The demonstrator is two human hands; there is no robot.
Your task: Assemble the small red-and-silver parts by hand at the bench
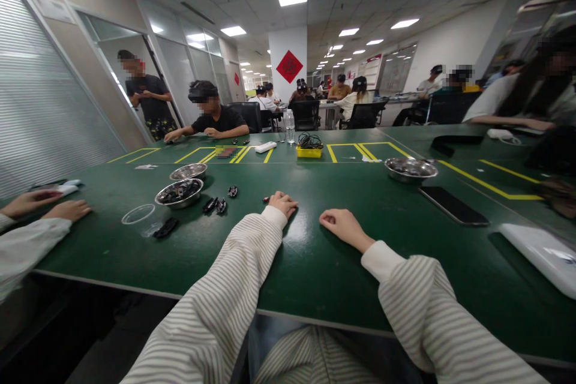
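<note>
Three bowls; one reddish piece by the left hand; right hand curled; whether either grasps, I cannot tell.

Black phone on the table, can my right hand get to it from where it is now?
Likely yes: only bare green table shows between your right hand and the black phone; the metal bowl sits farther back, off that path.

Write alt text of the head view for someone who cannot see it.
A person's left hand and right hand, in striped sleeves, are at a green table, a small reddish piece beside the left. Farther left sit a metal bowl of black parts and a clear cup; to the right, another bowl and a phone.
</note>
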